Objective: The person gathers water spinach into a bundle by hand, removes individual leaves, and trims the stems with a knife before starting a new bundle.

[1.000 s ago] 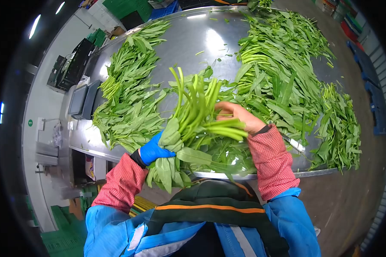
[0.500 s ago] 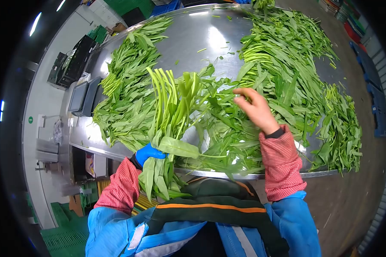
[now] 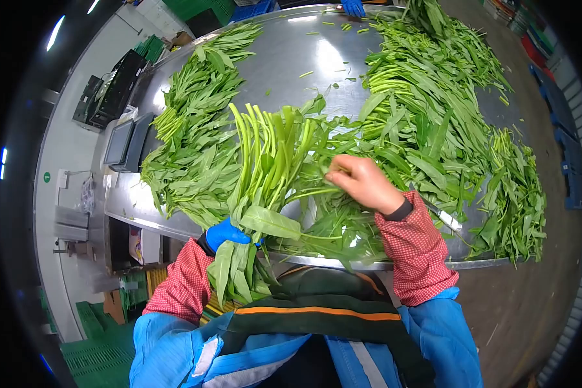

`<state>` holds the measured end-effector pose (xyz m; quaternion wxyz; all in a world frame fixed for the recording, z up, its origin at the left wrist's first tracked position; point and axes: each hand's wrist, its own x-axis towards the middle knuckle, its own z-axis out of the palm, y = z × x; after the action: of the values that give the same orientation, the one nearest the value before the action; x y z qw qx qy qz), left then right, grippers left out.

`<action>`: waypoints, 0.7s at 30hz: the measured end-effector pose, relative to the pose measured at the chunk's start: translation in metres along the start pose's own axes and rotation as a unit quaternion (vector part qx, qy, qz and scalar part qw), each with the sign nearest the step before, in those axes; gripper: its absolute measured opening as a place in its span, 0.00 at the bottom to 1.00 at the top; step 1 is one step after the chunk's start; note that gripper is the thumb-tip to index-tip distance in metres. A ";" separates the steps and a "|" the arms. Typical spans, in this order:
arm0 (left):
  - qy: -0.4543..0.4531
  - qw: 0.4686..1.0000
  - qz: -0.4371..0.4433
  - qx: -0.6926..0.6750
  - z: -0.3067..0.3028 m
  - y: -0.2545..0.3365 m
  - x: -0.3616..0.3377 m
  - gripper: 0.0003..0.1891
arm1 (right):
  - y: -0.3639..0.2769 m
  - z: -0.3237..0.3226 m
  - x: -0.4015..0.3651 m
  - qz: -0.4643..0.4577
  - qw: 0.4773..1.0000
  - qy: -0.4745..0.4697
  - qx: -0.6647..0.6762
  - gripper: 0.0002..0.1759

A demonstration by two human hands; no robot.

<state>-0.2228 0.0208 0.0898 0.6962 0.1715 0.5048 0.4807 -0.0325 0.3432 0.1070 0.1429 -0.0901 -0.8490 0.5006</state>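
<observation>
In the head view, my left hand [image 3: 226, 234], in a blue glove, is closed around a thick bunch of water spinach [image 3: 271, 152]. The cut stems point up and away from me, and leaves hang below my fist toward my apron. My bare right hand [image 3: 366, 183] is just right of the bunch, over loose greens [image 3: 343, 223] near the table's front edge. Its thumb and fingertips are pinched together. A stem runs from the bunch toward these fingertips, but I cannot tell what is between them.
The steel table [image 3: 284, 58] carries a left pile of greens [image 3: 194, 129] and a larger right pile [image 3: 433, 97]. A white-handled knife [image 3: 450, 221] lies beside my right forearm. A display screen [image 3: 119, 143] stands at the left edge. Another person's blue-gloved hand [image 3: 354, 8] rests at the far edge.
My right hand has moved left and down toward the bunch, its fingers closing to a pinch. The bunch has shifted slightly right. The other person's glove shows more at the far edge.
</observation>
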 end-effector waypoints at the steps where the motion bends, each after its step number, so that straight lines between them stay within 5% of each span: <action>1: 0.007 1.000 0.001 -0.007 0.002 0.000 -0.001 0.33 | 0.011 -0.004 -0.001 -0.002 0.999 0.041 0.020 0.12; 3: 0.010 1.000 0.003 0.002 0.004 0.002 -0.002 0.33 | 0.033 -0.018 -0.001 0.025 0.985 0.158 0.058 0.09; 5: 0.017 1.000 0.005 -0.001 0.008 0.002 -0.004 0.33 | 0.028 -0.049 -0.004 0.194 0.961 0.192 -0.044 0.11; 7: 0.026 0.999 0.008 -0.017 0.012 0.002 -0.003 0.33 | 0.043 -0.048 -0.012 0.036 0.909 0.179 -0.374 0.16; 10: 0.025 1.000 0.013 0.004 0.014 0.001 0.002 0.35 | 0.027 -0.033 -0.013 -0.037 0.919 0.163 -0.358 0.24; 13: 0.040 0.999 -0.016 0.023 0.024 0.007 0.005 0.34 | 0.005 -0.009 -0.001 -0.115 0.954 0.182 -0.210 0.29; 16: 0.022 0.999 -0.012 0.028 0.027 0.005 0.011 0.34 | -0.011 0.006 0.005 -0.011 0.997 0.074 0.016 0.26; 17: 0.020 0.999 -0.009 0.029 0.028 0.003 0.012 0.34 | -0.008 0.004 0.007 0.011 0.990 0.102 0.097 0.24; 19: 0.026 1.000 -0.006 0.015 0.036 0.004 0.012 0.36 | 0.005 -0.007 0.013 0.054 0.953 0.152 0.256 0.21; 21: 0.060 0.998 0.004 0.018 0.046 0.006 0.009 0.37 | 0.019 -0.036 0.011 0.024 0.804 0.243 0.542 0.15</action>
<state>-0.1855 0.0427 0.1095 0.6595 0.1563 0.5538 0.4837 -0.0308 0.3849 0.1087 0.3585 -0.1372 -0.3744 0.8441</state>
